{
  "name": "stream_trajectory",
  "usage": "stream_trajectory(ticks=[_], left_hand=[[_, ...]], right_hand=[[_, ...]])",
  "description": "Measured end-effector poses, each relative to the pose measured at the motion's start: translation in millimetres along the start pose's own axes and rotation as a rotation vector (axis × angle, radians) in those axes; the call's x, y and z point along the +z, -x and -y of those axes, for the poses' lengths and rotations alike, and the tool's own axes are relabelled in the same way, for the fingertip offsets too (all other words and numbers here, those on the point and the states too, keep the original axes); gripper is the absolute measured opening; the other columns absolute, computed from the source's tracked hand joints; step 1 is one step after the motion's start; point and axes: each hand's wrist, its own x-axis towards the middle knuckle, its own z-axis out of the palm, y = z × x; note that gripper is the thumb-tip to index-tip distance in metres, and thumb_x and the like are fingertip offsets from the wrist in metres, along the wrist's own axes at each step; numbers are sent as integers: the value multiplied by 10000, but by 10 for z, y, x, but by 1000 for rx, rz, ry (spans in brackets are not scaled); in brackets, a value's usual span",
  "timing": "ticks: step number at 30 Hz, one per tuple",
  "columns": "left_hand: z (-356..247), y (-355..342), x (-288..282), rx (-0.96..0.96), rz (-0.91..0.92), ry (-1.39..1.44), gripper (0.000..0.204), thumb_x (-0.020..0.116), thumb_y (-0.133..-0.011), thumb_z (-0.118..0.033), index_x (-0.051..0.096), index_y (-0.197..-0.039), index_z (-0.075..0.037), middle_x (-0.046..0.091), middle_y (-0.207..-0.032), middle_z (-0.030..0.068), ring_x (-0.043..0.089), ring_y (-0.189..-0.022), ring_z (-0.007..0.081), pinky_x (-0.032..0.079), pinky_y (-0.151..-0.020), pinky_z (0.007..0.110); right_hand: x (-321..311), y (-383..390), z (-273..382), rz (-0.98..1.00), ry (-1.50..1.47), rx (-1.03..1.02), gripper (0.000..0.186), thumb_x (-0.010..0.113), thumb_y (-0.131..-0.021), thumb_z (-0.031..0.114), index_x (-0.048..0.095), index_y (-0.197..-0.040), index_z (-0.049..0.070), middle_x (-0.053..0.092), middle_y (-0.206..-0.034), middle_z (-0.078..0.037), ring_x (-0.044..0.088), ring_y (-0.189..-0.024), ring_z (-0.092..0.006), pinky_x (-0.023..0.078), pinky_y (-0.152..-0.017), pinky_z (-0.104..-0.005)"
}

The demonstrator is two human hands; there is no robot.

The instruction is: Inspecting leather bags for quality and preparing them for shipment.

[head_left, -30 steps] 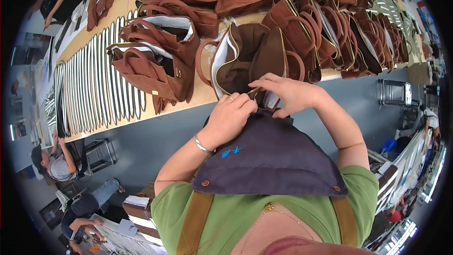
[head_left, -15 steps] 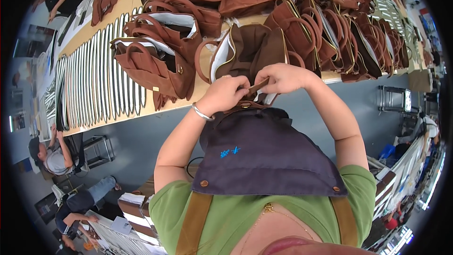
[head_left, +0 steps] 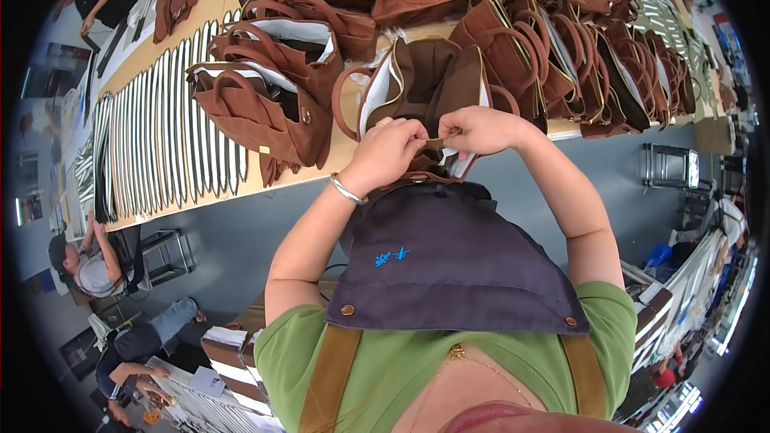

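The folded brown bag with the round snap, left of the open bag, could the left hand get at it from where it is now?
Probably yes. The left hand pinches a small strap at the open bag; the folded bag lies just beside it with nothing between them.

Both hands are pinching a small brown strap (head_left: 434, 143) between them, left hand (head_left: 387, 151) and right hand (head_left: 475, 129) almost touching, right over an open brown bag (head_left: 421, 80) on the table (head_left: 233, 184), with stacks of brown bags (head_left: 561, 40) all around.

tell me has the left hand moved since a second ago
Yes. The left hand has shifted slightly up onto the open brown bag, pinching a small strap with the right hand.
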Motion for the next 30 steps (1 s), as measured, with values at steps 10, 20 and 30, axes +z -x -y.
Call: stream_trajectory(ticks=[10,20,30], left_hand=[[-264,314,376,144,-192,-471,199,702,-710,-144,600,-881,-149,525,-843,19,549,-824,214,395,-736,349],[-702,99,-907,248,-74,-177,167,647,-732,-23,546,-821,-122,517,-870,5,511,-902,217,306,-853,351],[-546,-13,-807,348,-132,-54,180,658,-737,-31,547,-827,-140,512,-842,-12,492,-882,211,296,-831,351]], right_hand=[[160,109,-70,-152,449,-289,447,738,-659,14,594,-1081,29,554,-996,-146,586,-964,-324,485,-832,-397],[-549,377,561,-151,130,-428,347,679,-718,6,615,-1054,-49,614,-936,-115,632,-780,-203,517,-697,-320],[-700,145,441,-119,-116,-208,124,631,-910,127,643,-932,5,576,-734,26,522,-660,-57,438,-589,-233]])
